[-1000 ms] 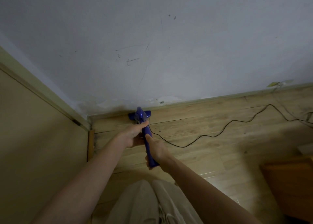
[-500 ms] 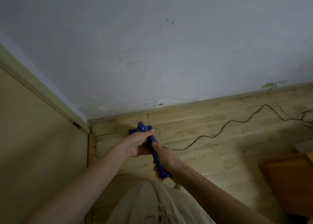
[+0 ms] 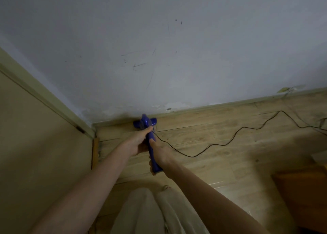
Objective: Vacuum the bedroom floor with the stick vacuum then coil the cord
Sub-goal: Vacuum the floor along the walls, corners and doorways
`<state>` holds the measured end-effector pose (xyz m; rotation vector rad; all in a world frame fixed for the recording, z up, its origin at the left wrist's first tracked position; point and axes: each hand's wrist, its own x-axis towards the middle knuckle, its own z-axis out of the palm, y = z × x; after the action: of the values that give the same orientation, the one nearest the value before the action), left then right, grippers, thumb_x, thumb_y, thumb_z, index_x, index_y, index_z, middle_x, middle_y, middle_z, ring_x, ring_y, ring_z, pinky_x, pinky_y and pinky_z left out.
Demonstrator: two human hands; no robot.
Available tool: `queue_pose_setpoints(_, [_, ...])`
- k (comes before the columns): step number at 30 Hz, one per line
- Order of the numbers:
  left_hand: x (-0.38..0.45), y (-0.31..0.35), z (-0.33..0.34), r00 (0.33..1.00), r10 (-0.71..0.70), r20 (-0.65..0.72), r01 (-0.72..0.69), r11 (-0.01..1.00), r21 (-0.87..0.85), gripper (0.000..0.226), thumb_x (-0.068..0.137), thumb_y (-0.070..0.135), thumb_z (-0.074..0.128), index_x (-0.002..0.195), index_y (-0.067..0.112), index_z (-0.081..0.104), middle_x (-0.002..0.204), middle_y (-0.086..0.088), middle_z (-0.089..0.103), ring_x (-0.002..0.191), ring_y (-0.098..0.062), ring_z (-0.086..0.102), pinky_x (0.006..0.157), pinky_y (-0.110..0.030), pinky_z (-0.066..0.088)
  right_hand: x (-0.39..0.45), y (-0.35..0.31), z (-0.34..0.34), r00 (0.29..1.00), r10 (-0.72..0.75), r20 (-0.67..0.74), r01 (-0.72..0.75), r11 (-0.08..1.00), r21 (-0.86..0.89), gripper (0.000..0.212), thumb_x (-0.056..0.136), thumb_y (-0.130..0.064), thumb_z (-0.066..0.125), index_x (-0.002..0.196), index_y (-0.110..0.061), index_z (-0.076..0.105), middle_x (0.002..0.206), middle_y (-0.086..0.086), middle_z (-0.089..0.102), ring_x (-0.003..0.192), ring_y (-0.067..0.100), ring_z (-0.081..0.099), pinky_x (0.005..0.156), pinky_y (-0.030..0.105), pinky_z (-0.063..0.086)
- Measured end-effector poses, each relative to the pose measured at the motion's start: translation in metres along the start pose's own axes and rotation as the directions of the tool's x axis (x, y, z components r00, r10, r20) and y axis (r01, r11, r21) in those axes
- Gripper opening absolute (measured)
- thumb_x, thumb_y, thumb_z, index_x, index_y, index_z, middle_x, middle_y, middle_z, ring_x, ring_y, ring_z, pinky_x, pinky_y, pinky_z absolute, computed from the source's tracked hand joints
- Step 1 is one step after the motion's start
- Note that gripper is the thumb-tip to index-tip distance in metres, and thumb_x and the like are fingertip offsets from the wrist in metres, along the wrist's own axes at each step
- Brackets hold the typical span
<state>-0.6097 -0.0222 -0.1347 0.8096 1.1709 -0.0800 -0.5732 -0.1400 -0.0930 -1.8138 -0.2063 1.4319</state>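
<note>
A blue stick vacuum points away from me, its floor head right against the skirting board at the foot of the white wall. My left hand grips the upper part of the blue handle. My right hand grips the same handle lower down, near its end. A thin black cord leaves the handle and snakes rightwards over the wooden floor to the right edge of the view.
A beige door or panel with its frame fills the left side, meeting the wall at the corner. A wooden piece of furniture stands at the lower right. My light trousers show at the bottom.
The vacuum was drawn back from the wall half a second ago and has now been pushed forward again, so its head is at the skirting board. Both hands keep their grip.
</note>
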Motion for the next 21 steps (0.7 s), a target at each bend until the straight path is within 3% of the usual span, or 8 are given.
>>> queue_pose_setpoints(3, [0.005, -0.003, 0.002, 1.000, -0.008, 0.025, 0.007, 0.999, 0.034, 0.042, 0.090, 0.045, 0.061, 0.100, 0.004, 0.060, 0.080, -0.011, 0.066, 0.073, -0.023, 0.064, 0.066, -0.032, 0.054, 0.006, 0.006, -0.009, 1.000, 0.015, -0.009, -0.015, 1.000, 0.001, 0.046, 0.103, -0.047, 0.033, 0.116, -0.007, 0.052, 0.074, 0.005, 0.057, 0.056, 0.012, 0.054, 0.047, 0.020, 0.047])
queue_pose_setpoints(7, [0.007, -0.009, 0.003, 0.997, -0.042, 0.064, 0.040, 0.999, 0.026, 0.044, 0.087, 0.044, 0.065, 0.105, 0.005, 0.060, 0.085, -0.011, 0.067, 0.076, -0.023, 0.065, 0.076, -0.035, 0.057, 0.012, 0.021, -0.014, 0.999, 0.047, -0.004, -0.047, 0.999, 0.005, 0.044, 0.100, -0.053, 0.035, 0.096, -0.014, 0.055, 0.079, 0.005, 0.059, 0.064, 0.013, 0.055, 0.064, 0.027, 0.048])
queue_pose_setpoints(10, [0.004, -0.010, -0.003, 0.998, -0.032, 0.048, 0.032, 0.999, 0.015, 0.046, 0.085, 0.042, 0.067, 0.109, 0.003, 0.061, 0.087, -0.011, 0.068, 0.079, -0.023, 0.065, 0.083, -0.037, 0.056, 0.016, 0.023, -0.009, 0.998, 0.058, 0.025, -0.058, 0.998, 0.025, 0.045, 0.100, -0.054, 0.036, 0.098, -0.013, 0.055, 0.080, 0.005, 0.058, 0.067, 0.015, 0.055, 0.070, 0.032, 0.049])
queue_pose_setpoints(15, [-0.011, 0.007, -0.023, 0.999, -0.011, -0.032, 0.009, 0.998, -0.064, 0.044, 0.089, 0.035, 0.066, 0.116, 0.000, 0.061, 0.091, -0.013, 0.067, 0.081, -0.024, 0.065, 0.085, -0.038, 0.056, 0.013, 0.002, 0.018, 0.997, 0.027, 0.066, -0.031, 0.998, 0.062, 0.040, 0.101, -0.050, 0.037, 0.100, -0.014, 0.054, 0.080, 0.006, 0.056, 0.065, 0.015, 0.053, 0.064, 0.029, 0.047])
queue_pose_setpoints(18, [-0.024, 0.011, -0.044, 0.998, -0.006, -0.066, 0.003, 0.999, -0.049, 0.036, 0.090, 0.032, 0.064, 0.109, 0.001, 0.062, 0.087, -0.013, 0.066, 0.077, -0.023, 0.065, 0.075, -0.035, 0.057, 0.004, -0.005, 0.043, 0.997, 0.032, 0.065, -0.040, 0.993, 0.115, 0.042, 0.101, -0.049, 0.038, 0.101, -0.011, 0.054, 0.079, 0.008, 0.055, 0.064, 0.016, 0.053, 0.062, 0.029, 0.047])
queue_pose_setpoints(21, [-0.036, 0.003, -0.075, 0.997, -0.028, -0.077, 0.027, 0.999, -0.024, 0.036, 0.089, 0.034, 0.066, 0.106, 0.002, 0.063, 0.087, -0.013, 0.067, 0.079, -0.025, 0.065, 0.075, -0.036, 0.056, -0.004, 0.001, 0.073, 0.997, 0.019, 0.069, -0.026, 0.993, 0.111, 0.040, 0.101, -0.048, 0.038, 0.101, -0.012, 0.055, 0.083, 0.008, 0.057, 0.070, 0.018, 0.055, 0.068, 0.032, 0.047])
